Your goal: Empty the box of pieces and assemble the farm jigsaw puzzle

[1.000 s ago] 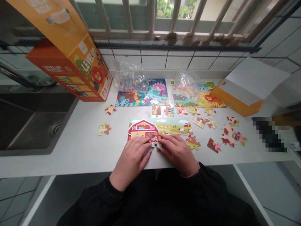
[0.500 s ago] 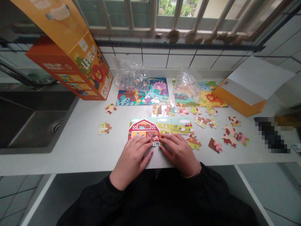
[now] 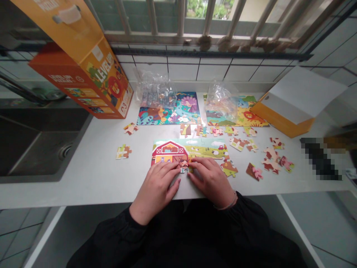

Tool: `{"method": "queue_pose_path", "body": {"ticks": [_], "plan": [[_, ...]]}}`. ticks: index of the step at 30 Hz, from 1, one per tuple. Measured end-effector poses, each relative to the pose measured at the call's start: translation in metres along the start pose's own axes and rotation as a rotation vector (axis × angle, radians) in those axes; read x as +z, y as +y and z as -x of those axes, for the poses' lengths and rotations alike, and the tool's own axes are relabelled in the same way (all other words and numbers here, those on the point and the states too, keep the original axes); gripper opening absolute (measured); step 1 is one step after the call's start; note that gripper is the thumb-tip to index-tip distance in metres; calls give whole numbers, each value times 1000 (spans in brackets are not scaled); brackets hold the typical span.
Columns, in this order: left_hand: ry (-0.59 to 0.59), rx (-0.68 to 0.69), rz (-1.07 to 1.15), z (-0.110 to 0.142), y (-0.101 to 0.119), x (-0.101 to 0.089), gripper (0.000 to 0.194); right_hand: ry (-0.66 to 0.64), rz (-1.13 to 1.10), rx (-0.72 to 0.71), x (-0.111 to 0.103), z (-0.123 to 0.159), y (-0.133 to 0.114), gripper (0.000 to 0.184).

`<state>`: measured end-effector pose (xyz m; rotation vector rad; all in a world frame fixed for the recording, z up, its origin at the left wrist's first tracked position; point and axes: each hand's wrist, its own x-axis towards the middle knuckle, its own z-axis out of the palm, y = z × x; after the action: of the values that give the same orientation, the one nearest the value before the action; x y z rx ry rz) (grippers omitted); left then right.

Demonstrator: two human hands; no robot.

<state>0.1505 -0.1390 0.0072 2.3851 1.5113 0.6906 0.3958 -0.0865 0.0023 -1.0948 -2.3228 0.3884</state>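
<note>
A partly joined farm puzzle (image 3: 206,148) with a red barn lies on the white counter in front of me. At its lower edge is a puzzle piece (image 3: 184,165) showing a small figure. My left hand (image 3: 160,182) has its fingertips on the left side of this piece, closed around its edge. From the other side, my right hand (image 3: 210,179) pinches the piece's right edge. Part of the puzzle's lower rows is hidden under my fingers. Beside my right hand, a brown and green piece (image 3: 229,168) sits at the puzzle's lower right.
Loose pieces (image 3: 271,160) are scattered to the right, and two lie left, near the sink (image 3: 69,149). Behind are two picture sheets (image 3: 189,108) under clear plastic bags (image 3: 221,98). An orange puzzle box (image 3: 95,82) stands at left; an open orange-and-white box (image 3: 290,108) lies at right.
Both hands stay at the same puzzle piece with almost no movement. The whole view has shifted very slightly.
</note>
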Motion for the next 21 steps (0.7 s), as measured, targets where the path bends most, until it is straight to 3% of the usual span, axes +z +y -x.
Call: {"method": "queue_pose_path", "body": {"ticks": [8,13,21], "plan": [[-48,17,-32,-3,5,-5,49,13,0,-4,2,0,1,30],[-69,10,-48,-4,5,-3,50,-2,1,1,2,0,0,31],[-90,14,-62,-5,5,-3,45,112,-42,15,2,3,0,69]]}}
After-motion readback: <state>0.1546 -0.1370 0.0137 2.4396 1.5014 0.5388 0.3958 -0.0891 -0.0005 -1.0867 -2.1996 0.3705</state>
